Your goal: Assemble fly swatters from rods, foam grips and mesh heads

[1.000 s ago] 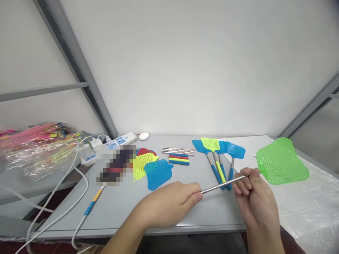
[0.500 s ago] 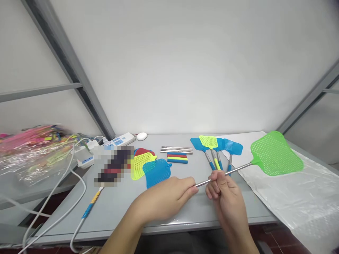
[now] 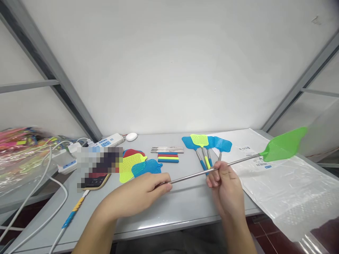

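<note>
Both hands hold one fly swatter, its thin metal rod slanting up to the right above the table. My left hand [image 3: 144,192] is closed around the rod's lower left end, hiding that end. Further along, my right hand [image 3: 225,180] grips the rod with curled fingers. The swatter's green mesh head [image 3: 284,143] sits at the far right end, turned partly edge-on. Just beyond my left hand lie a blue swatter head [image 3: 147,167] and a yellow one [image 3: 129,166], with a red one [image 3: 134,152] behind.
Several assembled swatters [image 3: 200,140] lie fanned out at the back. Metal rods [image 3: 166,149] and coloured grip tubes [image 3: 168,158] form small rows. A phone [image 3: 99,180] with a cable, a power strip [image 3: 112,141] and a white mouse [image 3: 131,136] stand left. White plastic packaging [image 3: 265,183] covers the right.
My left hand has moved left, away from the right hand, and more of the rod shows between them. The green head has turned from facing me to nearly edge-on. The view has shifted.
</note>
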### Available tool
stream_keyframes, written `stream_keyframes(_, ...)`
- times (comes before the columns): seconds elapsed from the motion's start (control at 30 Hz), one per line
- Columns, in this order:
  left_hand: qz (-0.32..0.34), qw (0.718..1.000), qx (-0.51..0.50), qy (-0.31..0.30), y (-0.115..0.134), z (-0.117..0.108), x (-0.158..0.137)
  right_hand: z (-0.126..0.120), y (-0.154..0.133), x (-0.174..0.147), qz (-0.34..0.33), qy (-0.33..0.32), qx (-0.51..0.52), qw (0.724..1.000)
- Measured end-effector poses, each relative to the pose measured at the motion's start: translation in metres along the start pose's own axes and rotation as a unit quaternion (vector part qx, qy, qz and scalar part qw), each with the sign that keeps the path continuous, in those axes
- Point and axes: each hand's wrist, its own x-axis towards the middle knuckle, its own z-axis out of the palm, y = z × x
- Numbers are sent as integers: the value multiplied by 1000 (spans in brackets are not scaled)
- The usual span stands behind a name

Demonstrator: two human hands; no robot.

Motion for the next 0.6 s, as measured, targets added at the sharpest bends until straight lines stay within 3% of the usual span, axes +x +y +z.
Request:
stream_keyframes(0.1, 13, 1000, 6, 15, 8, 6, 4, 7, 16, -13, 56, -69, -27, 996)
stream_keyframes(0.17, 15, 1000, 12, 17, 11, 9, 6, 9, 21, -17, 62, -77, -29, 995)
stream_keyframes(0.6, 0, 999, 51, -13, 0, 2, 3, -24, -23, 2, -36, 57, 30, 997)
